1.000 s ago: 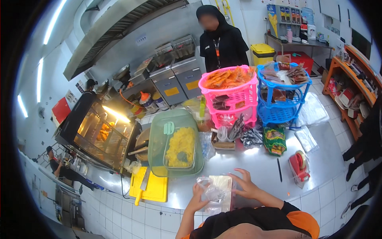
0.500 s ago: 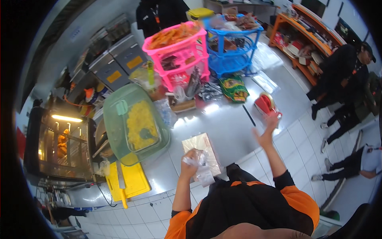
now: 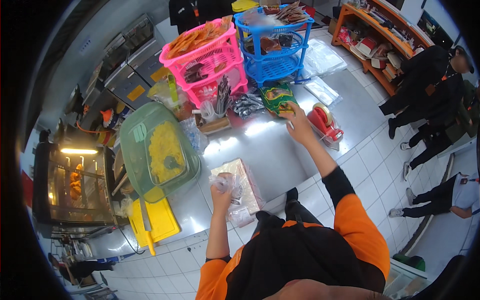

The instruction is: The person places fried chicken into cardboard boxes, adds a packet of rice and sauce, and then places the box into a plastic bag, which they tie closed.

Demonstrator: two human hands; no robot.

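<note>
My left hand [image 3: 221, 192] is closed around the gathered top of a clear plastic bag [image 3: 240, 215]. The bag lies over a flat, pale box [image 3: 245, 185] near the table's front edge. My right arm stretches far forward. My right hand [image 3: 300, 127] hovers at the lower edge of a green packet [image 3: 278, 98], fingers apart; whether it touches the packet I cannot tell. A red tape dispenser [image 3: 325, 122] with a roll of tape stands to the right of that hand.
A green tub [image 3: 192, 182] of yellow food stands left, with a knife [image 3: 145, 220] on a yellow cutting board [image 3: 167, 220] before it. Pink [image 3: 205, 70] and blue [image 3: 275, 70] tiered baskets stand behind. A lit food warmer [image 3: 80, 185] is far left; people stand at right.
My right hand has moved forward and left, from beside the tape dispenser to the green packet. The black pen seen earlier is now hidden. My left hand still grips the plastic bag.
</note>
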